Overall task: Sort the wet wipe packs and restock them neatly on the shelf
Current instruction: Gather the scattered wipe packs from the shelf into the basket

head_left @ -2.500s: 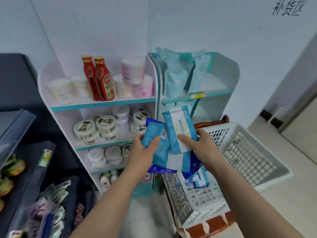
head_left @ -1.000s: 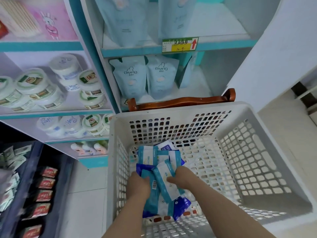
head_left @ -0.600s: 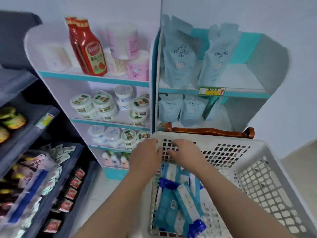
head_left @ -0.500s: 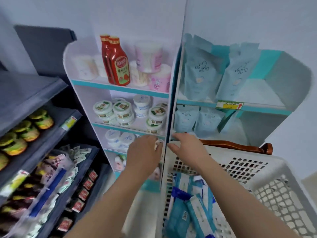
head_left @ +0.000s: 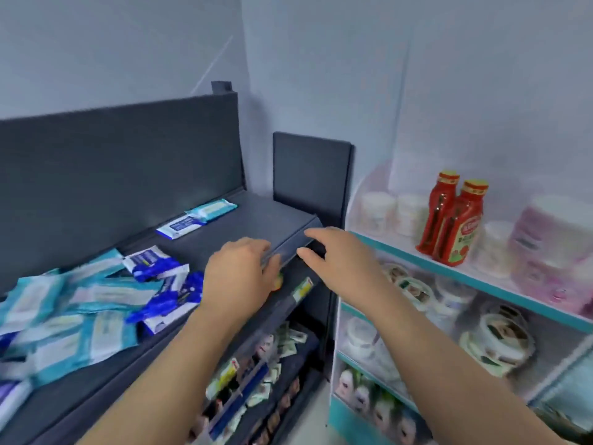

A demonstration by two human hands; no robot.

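A loose heap of teal and dark-blue wet wipe packs (head_left: 93, 300) lies on the left part of the dark grey top shelf (head_left: 244, 220). Two more packs (head_left: 195, 218) lie flat side by side further back on that shelf. My left hand (head_left: 239, 274) hovers over the shelf's front edge, fingers relaxed, holding nothing. My right hand (head_left: 333, 255) is just to its right, fingers spread and loosely bent above the same edge, also empty. Neither hand touches a pack.
Below the top shelf are dark tiers with small sachets (head_left: 256, 364). To the right stands a white and teal shelf (head_left: 449, 274) with two red sauce bottles (head_left: 455, 220), white tubs and pink cotton-swab tubs (head_left: 552, 239). The view is blurred by motion.
Both hands set the bundle of packs down in the white basket and left it empty. The view swung left from the basket to the dark shelf with the wipes.
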